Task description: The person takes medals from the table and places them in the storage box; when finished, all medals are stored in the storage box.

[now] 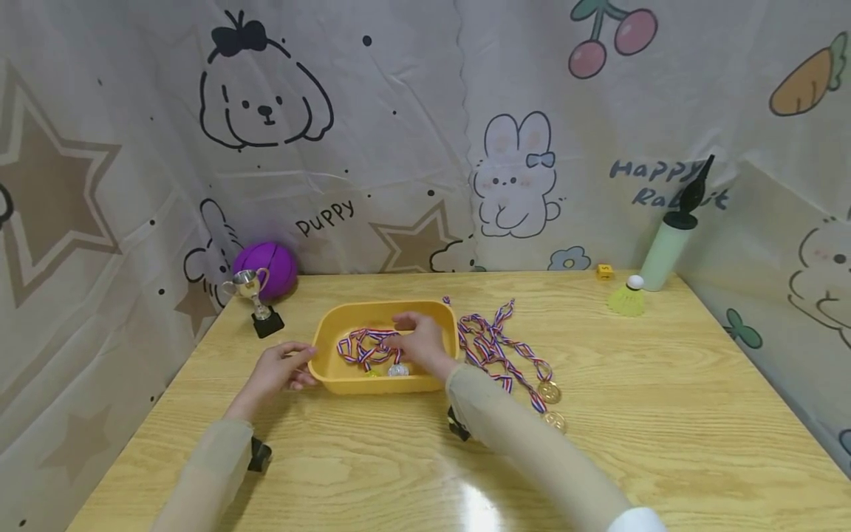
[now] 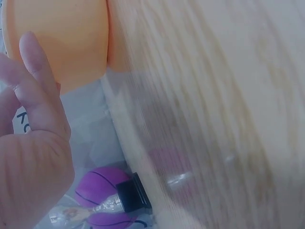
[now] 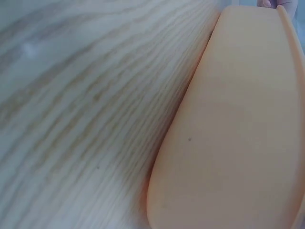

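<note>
A yellow plastic bin [image 1: 385, 386] stands on the table with medals on striped ribbons [image 1: 359, 347] inside. A silver medal [image 1: 398, 370] and part of a gold one [image 1: 372, 374] show near its front wall. My left hand [image 1: 282, 367] touches the bin's left end; in the left wrist view one finger [image 2: 35, 55] lies straight across the outer wall. Reaching over the right side, my right hand [image 1: 425, 346] is inside the bin above the ribbons, thumb and forefinger apart. The right wrist view shows mainly the bin's outer wall [image 3: 228, 119], hiding the right fingers.
Right of the bin lie more striped ribbons [image 1: 492, 343] with gold medals [image 1: 549, 391]. At the back left, a small trophy [image 1: 255, 295] stands before a purple ball [image 1: 275, 266]. Toward the back right are a shuttlecock [image 1: 626, 299], a yellow cube [image 1: 604, 272] and a green pump [image 1: 668, 251].
</note>
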### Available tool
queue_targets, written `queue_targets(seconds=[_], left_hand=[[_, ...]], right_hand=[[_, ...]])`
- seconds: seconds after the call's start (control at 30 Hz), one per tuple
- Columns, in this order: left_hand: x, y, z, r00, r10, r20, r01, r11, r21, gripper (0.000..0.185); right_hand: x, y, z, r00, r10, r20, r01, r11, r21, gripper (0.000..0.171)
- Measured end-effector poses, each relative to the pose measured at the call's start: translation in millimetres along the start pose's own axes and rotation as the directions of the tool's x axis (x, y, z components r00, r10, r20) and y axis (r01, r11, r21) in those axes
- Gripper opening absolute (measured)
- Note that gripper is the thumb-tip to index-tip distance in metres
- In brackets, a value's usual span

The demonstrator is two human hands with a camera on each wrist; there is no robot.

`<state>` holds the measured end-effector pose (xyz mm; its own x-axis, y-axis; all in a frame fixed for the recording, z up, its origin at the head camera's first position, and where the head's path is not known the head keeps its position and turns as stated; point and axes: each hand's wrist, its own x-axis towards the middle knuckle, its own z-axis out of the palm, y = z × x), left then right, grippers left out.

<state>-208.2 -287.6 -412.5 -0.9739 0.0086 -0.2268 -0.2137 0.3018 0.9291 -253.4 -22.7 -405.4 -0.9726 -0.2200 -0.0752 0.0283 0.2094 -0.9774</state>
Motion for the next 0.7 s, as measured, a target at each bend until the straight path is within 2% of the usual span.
queue_targets(seconds=[0.13,0.3,0.5,0.7], left_hand=[[-0.2,0.8,1.6,1.000,0.002,0.003,-0.002,1.000,-0.006,0.049],[0.3,1.1,2.7,1.000,0.023,0.008,-0.023,1.000,-0.019,0.050],[-0.1,1.8,1.5,1.000,0.029,-0.009,-0.029,1.000,-0.003,0.050],[1.1,0.9,0.1,1.000,0.010,-0.011,-0.010,1.000,-0.004,0.051]], right_hand=[[-2,2,-5,1.000,0.001,0.020,-0.002,0.999,0.046,0.048],[-8,-2,-26,0.999,-0.005,0.048,-0.001,0.994,0.108,0.046],[-12,-5,-69,1.000,-0.001,-0.001,0.001,0.996,0.091,0.046],[-14,8,-119,0.997,0.022,-0.067,-0.015,0.995,0.099,0.051]])
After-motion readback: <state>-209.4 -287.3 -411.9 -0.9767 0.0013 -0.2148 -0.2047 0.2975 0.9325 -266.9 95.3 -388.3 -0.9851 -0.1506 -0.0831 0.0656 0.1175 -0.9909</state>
